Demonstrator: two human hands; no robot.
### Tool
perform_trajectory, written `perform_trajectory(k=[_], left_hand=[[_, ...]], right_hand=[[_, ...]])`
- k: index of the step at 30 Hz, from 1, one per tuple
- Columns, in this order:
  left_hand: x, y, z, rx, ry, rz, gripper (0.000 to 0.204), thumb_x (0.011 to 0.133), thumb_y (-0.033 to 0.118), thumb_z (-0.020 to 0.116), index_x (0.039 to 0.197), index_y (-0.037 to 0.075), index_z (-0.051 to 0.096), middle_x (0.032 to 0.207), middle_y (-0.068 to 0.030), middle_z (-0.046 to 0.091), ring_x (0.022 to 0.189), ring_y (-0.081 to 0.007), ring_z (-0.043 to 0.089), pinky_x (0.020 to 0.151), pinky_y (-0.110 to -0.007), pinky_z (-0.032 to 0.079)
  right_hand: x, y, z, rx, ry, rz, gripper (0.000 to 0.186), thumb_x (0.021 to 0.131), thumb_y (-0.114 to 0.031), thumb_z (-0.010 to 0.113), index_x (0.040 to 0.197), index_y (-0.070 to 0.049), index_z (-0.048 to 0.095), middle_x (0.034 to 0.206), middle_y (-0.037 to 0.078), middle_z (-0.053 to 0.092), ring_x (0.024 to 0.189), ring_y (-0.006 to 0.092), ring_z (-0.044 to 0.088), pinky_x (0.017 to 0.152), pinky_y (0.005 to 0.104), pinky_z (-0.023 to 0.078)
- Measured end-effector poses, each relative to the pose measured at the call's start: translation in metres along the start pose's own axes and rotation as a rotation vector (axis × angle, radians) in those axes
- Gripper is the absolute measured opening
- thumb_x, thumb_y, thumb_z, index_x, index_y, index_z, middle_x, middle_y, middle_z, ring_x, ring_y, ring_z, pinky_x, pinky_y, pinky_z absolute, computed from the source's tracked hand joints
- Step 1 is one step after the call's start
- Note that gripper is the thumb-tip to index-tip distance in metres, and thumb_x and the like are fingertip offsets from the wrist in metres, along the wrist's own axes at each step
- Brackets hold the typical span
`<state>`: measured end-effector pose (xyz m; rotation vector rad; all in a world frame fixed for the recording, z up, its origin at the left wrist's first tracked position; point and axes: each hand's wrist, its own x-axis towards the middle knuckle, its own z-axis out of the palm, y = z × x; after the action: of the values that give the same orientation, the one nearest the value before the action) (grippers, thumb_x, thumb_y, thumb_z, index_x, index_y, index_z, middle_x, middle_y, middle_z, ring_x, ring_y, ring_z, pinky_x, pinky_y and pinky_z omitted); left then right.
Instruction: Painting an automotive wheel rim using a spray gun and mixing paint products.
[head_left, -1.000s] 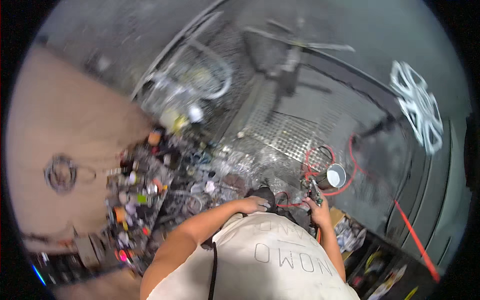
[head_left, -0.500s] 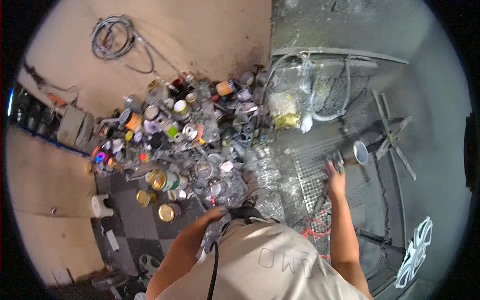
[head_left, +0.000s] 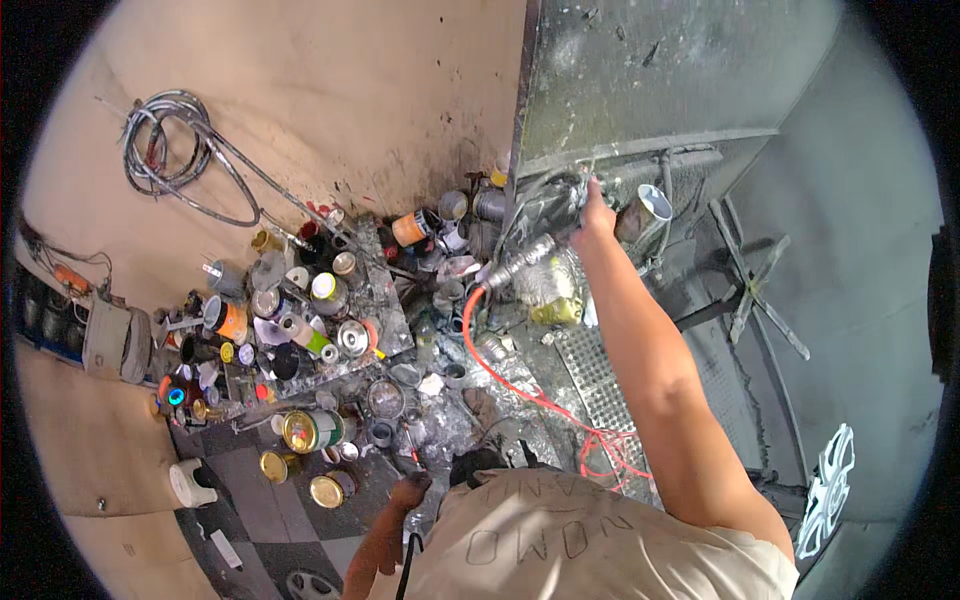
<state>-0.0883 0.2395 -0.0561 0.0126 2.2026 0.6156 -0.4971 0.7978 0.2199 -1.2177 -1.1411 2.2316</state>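
Note:
My right hand (head_left: 596, 212) is raised at upper centre, closed on a spray gun (head_left: 532, 258), much of it hidden behind the hand. A metal cup (head_left: 643, 212) sits just right of the hand, apparently on the gun, and an orange air hose (head_left: 472, 335) runs down from the gun's fitting to loops on the floor. Plastic-covered, paint-spattered things (head_left: 548, 292) lie beneath the gun. My left hand (head_left: 410, 490) hangs low beside my body with fingers curled; whether it holds anything is hidden. It is near several lidded tins (head_left: 330, 490).
Crowded paint cans (head_left: 228, 318) cover a spattered board on the left. A coiled hose (head_left: 165, 150) hangs on the beige wall. A metal cross stand (head_left: 750, 285) and a white wheel cover (head_left: 828, 485) stand at the right, by a grey wall (head_left: 850, 250). A white stool (head_left: 188, 484) is at lower left.
My view has swung toward the cans and beige wall. My right hand has risen and reached forward with the gun and cup, pulling the hose along. My left hand has dropped lower.

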Motion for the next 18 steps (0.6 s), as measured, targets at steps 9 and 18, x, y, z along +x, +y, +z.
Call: perform_trajectory(k=[9,18], left_hand=[[0.008,0.026,-0.003,0.055,-0.110,0.223,0.058,0.099,0.042,0.067,0.139,0.000,0.065,0.136,-0.0232,0.070,0.128,-0.0402,0.066,0.109,-0.046,0.051],[0.160,0.058,-0.036,0.461,-0.352,0.299,0.046,0.097,0.045,0.067,0.120,0.005,0.071,0.116,-0.0233,0.076,0.107,-0.0432,0.073,0.090,-0.051,0.057]], right_hand=[[-0.031,0.029,0.016,-0.253,-0.239,-0.140,0.110,0.096,-0.072,0.064,0.155,0.016,0.037,0.161,0.026,0.047,0.149,0.0385,0.045,0.123,0.0514,0.034],[-0.208,0.112,-0.351,-0.854,-0.495,-0.093,0.069,0.100,-0.045,0.073,0.149,0.000,0.055,0.131,0.027,0.070,0.119,0.0344,0.070,0.103,0.0435,0.053]])
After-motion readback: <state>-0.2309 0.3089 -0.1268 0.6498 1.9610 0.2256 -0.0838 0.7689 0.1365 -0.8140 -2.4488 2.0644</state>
